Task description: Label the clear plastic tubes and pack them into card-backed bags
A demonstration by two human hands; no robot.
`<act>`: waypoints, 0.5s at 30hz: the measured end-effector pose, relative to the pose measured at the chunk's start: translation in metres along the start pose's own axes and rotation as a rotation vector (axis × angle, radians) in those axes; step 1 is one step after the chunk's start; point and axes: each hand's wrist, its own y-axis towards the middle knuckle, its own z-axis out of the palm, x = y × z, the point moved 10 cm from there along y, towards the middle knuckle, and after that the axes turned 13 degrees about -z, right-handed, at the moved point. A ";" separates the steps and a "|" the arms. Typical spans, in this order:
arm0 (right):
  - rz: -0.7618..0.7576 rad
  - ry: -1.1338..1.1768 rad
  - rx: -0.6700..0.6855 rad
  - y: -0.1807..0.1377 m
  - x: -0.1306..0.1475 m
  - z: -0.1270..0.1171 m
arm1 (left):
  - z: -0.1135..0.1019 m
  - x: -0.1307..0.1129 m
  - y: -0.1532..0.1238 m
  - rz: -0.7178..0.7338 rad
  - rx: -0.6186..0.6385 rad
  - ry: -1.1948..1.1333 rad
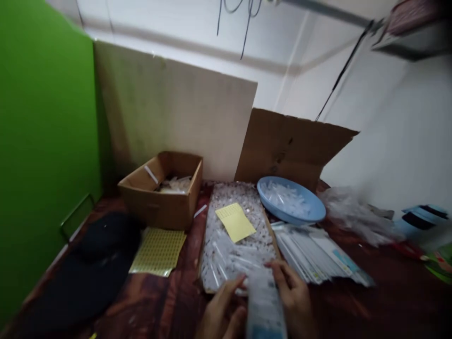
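At the bottom centre, a long, narrow plastic packet (265,301), see-through with blue print at its near end, is between my two hands. My left hand (224,310) has its fingers curled in at the packet's left edge. On the other side, my right hand (293,296) pinches the packet near its far end. Motion blur hides the finer detail at the fingertips. Just beyond is a shallow cardboard tray (202,263) full of small clear pieces. Several clear plastic tubes (222,256) and a yellow sticker sheet (236,222) lie on top of them.
A cardboard box (158,209) with pale pieces stands left, behind more yellow sticker sheets (158,249) and a dark cap-like item (102,245). At right are a blue basin (289,219) of clear pieces, a fanned stack of flat packets (310,254) and crumpled plastic (356,214).
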 end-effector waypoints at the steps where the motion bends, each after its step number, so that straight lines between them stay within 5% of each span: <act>1: -0.053 -0.023 -0.034 0.010 0.022 0.008 | -0.011 -0.008 0.001 0.003 -0.053 -0.038; 4: -0.205 0.008 -0.011 0.050 0.094 0.051 | -0.058 -0.052 0.022 0.061 -0.206 -0.043; 7: -0.266 0.262 0.283 0.084 0.151 0.108 | -0.102 -0.105 0.056 0.167 -0.255 -0.047; 10: -0.347 0.339 0.437 0.105 0.180 0.129 | -0.134 -0.138 0.090 0.213 -0.207 -0.202; 15: -0.369 0.316 0.064 0.146 0.169 0.092 | -0.154 -0.149 0.126 0.180 -0.134 -0.442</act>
